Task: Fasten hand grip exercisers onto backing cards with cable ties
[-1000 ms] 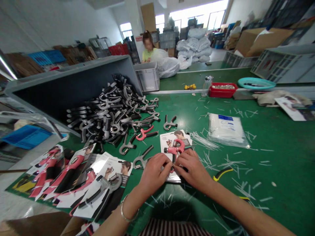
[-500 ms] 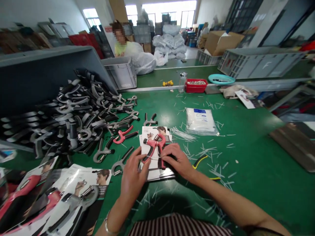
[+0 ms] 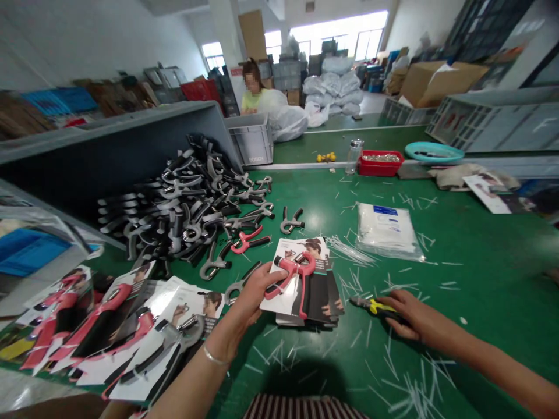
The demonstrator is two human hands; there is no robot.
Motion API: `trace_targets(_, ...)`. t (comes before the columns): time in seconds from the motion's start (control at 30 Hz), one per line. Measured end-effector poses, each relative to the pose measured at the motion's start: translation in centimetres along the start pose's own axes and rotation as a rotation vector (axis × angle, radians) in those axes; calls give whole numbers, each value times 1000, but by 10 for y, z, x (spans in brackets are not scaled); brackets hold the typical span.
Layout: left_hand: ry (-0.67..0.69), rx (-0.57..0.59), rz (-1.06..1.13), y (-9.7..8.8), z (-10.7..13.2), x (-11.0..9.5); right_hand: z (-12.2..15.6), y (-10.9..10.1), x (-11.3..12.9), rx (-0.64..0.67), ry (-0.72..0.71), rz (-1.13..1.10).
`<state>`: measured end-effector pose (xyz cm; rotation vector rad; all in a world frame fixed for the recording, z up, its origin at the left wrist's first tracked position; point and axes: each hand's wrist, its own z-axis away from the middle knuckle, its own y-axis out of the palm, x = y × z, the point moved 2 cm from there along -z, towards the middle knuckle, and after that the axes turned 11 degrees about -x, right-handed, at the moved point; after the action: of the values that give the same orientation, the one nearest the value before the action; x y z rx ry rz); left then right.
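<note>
My left hand [image 3: 253, 295] is closed on a printed card [image 3: 286, 247] and the red-and-black hand grip [image 3: 308, 265] lying on it, thumb over one handle. The grip's spring end points away from me. Under this card lies a stack of more dark-and-white cards [image 3: 329, 291]. To the right, my right hand [image 3: 408, 315] is wrapped round the handles of cutting pliers [image 3: 378, 307] with yellow-and-black grips. Their metal jaws point left, low over the table, with white cut ties around them.
A heap of grey-and-black hand grips [image 3: 174, 215] spills from a grey bin [image 3: 144, 125] on the left. Carded grips [image 3: 113, 326] lie front left. A bag of white cable ties [image 3: 388, 230], loose ties [image 3: 349, 250] and a red tray [image 3: 381, 166] are behind. A person [image 3: 252, 93] sits beyond.
My right hand has left the red-and-black grip and moved right, taking hold of the pliers. My left hand now grasps the card and grip, tilting them slightly. The view has swung left.
</note>
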<state>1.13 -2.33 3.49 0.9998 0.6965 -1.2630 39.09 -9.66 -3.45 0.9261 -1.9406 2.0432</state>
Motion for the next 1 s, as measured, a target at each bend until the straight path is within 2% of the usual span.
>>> trace_targets(0.1,142,-59,-10,3,-7,11,-12,-14,4,-106,312,-282)
trace_targets(0.17,193,-63,-40,4,-12,18,-22,-19,21,-116,393,-363)
trace_targets(0.2,214,-62,-60,4,-15,21,-29,-20,33,-102,354,-348)
trace_targets(0.27,270,-70,-105,5,-18,24,-46,-19,61,-100,146,-190)
trace_targets(0.37,324,-84,-150,5,-21,24,-72,-14,94,-185,-223,241)
trace_targets(0.47,307,-82,-161,3,-23,27,-90,-11,111,-243,-396,586)
trace_targets(0.63,336,-81,-156,1,-25,30,-96,-19,132,-313,-427,714)
trace_targets(0.77,340,-138,-151,1,-24,30,-95,-22,150,-309,-392,795)
trace_targets(0.87,321,-164,-140,1,-23,29,-100,-20,153,-247,-379,827)
trace_targets(1.0,313,-163,-136,1,-22,30,-111,-16,138,-82,-396,685)
